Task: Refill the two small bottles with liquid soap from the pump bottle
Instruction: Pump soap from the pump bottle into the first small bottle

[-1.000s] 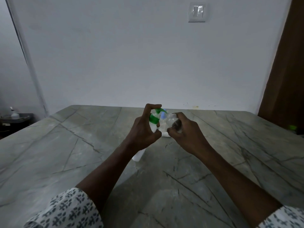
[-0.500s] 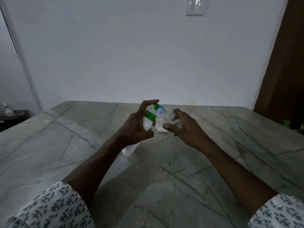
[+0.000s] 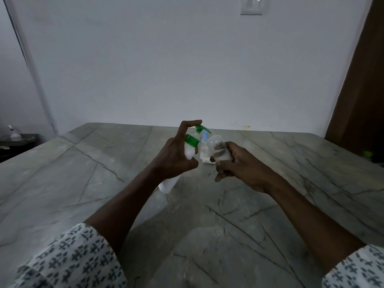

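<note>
Pump bottle (image 3: pixel 190 151) is leaning over the table (image 3: pixel 83 183) in my gripping left hand (image 3: pixel 172 156), forefinger rising with the pump head (image 3: pixel 200 128) after that press, while my right hand (image 3: pixel 243 163) is clutching the small bottle (image 3: pixel 217 148) at the nozzle (image 3: pixel 208 131), ready for another squirt.

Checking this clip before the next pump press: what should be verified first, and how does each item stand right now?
1. Left hand grips the pump bottle: ok.
2. Its forefinger rests on the green pump head: ok.
3. Right hand holds the small clear bottle, tilted toward the nozzle: ok.
4. Nozzle directly over that bottle's mouth: cannot tell, blurred.
5. Soap level in the held bottle: cannot tell.
6. Second small bottle, blue-capped, stands on the table behind the hands: ok.
</note>
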Motion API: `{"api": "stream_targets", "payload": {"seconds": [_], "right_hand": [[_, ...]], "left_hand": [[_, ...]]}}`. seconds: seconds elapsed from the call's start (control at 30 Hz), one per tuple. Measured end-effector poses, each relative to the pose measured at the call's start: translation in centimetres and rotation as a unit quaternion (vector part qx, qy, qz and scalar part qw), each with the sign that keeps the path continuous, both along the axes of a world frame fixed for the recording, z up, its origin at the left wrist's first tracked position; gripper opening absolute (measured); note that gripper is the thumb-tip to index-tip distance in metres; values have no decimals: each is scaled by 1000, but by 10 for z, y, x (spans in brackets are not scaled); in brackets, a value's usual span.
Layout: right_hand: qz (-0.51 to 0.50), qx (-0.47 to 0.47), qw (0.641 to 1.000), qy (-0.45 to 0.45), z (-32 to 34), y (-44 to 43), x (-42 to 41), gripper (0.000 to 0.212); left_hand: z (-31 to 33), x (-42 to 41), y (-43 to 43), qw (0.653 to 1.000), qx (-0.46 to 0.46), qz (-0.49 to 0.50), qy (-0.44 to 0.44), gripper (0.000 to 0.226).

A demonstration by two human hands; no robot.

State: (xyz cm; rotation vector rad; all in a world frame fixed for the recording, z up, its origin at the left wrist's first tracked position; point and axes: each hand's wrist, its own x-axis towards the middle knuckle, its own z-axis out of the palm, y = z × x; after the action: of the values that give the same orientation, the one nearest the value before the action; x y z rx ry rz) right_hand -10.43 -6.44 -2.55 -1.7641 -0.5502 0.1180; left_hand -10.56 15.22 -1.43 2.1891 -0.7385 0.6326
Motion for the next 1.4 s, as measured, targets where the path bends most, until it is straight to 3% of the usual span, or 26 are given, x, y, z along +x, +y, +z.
{"api": "stream_targets", "payload": {"seconds": [0.1, 0.27, 0.43, 0.67, 0.97, 1.17, 1.4], "right_hand": [[22, 58, 998, 10, -4, -4, 3, 40], [-28, 119, 992, 3, -7, -5, 5, 56], [-41, 120, 992, -20, -12, 0, 4, 32], [-57, 100, 992, -48, -15, -8, 6, 37], [-79, 121, 988, -50, -6, -4, 0, 20], [-133, 57, 985, -95, -4, -11, 0, 24], [-81, 109, 990, -29, -5, -11, -3, 20]], "left_hand": [[0, 0, 0, 1000, 5, -4, -5, 94], [0, 0, 2, 1000, -15, 10, -4, 93], [0, 1, 1, 999, -22, 22, -7, 87], [0, 3, 6, 1000, 14, 4, 17, 93], [0, 3, 6, 1000, 11, 8, 9, 98], [0, 1, 3, 998, 53, 18, -2, 97], [2, -1, 7, 998, 61, -1, -9, 90]]}}
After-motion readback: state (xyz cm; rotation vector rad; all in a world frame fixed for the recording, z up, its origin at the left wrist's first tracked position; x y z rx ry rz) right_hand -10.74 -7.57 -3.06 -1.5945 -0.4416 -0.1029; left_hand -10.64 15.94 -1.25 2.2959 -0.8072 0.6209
